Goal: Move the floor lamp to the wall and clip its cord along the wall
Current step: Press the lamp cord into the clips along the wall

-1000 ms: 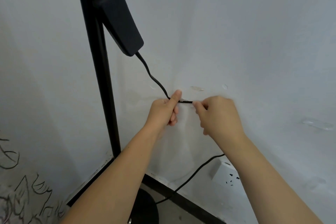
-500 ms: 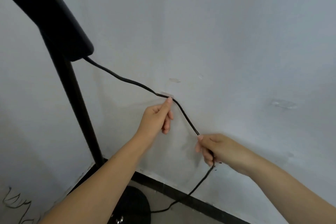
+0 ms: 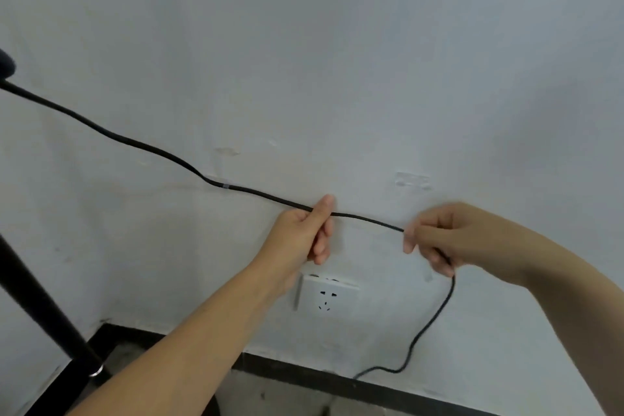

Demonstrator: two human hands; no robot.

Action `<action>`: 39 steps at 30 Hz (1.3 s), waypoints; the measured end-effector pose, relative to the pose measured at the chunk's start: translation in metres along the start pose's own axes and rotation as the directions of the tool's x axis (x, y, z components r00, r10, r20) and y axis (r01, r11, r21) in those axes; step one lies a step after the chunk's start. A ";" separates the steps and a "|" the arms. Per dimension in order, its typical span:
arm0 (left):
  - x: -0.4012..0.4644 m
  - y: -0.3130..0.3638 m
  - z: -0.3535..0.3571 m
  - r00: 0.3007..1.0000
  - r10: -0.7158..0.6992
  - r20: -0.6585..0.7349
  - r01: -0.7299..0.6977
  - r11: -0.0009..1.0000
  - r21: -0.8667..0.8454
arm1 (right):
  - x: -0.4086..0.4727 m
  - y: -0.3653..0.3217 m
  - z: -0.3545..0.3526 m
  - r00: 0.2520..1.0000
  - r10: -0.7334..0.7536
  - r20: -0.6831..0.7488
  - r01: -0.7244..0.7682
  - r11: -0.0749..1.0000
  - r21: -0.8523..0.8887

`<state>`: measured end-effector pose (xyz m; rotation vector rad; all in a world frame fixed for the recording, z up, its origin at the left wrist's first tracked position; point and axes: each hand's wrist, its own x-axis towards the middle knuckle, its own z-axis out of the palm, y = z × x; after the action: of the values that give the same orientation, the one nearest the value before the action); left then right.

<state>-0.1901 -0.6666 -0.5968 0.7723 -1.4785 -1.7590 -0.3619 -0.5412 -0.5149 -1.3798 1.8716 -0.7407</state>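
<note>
The black lamp cord (image 3: 135,142) runs from the left edge across the white wall (image 3: 337,44), passing through a small clear clip (image 3: 225,185) stuck to the wall. My left hand (image 3: 304,233) pinches the cord to the right of that clip. My right hand (image 3: 442,233) grips the cord further right, and between the hands it is stretched taut. Beyond my right hand the cord (image 3: 435,317) hangs down to the floor. The black lamp pole (image 3: 37,300) slants at the lower left; the black box on it shows only at the left edge (image 3: 6,66).
A white wall socket (image 3: 329,295) sits just below my left hand. A second clear clip or adhesive patch (image 3: 412,179) is on the wall above and between my hands. A black skirting strip (image 3: 304,373) runs along the floor.
The view has swung right, leaving the lamp pole at the edge. My left hand has left the clip and slid right along the cord; my right hand has risen, pulling the cord taut.
</note>
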 end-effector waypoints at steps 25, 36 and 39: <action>-0.003 0.004 0.026 0.974 0.084 -0.211 -0.122 0.977 -0.177 | -0.001 -0.029 0.005 0.628 -0.474 -0.617 -0.062 0.760 -0.647; -0.002 0.009 0.027 0.962 0.122 -0.245 -0.175 0.962 -0.208 | -0.011 -0.002 -0.017 0.917 -0.081 -0.391 0.024 0.989 -0.149; -0.002 0.009 0.025 0.966 0.125 -0.225 -0.172 0.963 -0.206 | -0.008 0.009 -0.002 0.943 -0.033 -0.331 0.097 0.979 0.177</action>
<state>-0.2080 -0.6518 -0.5835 0.6874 -1.1447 -1.6401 -0.3665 -0.5315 -0.5191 -1.2591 1.9473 -1.2143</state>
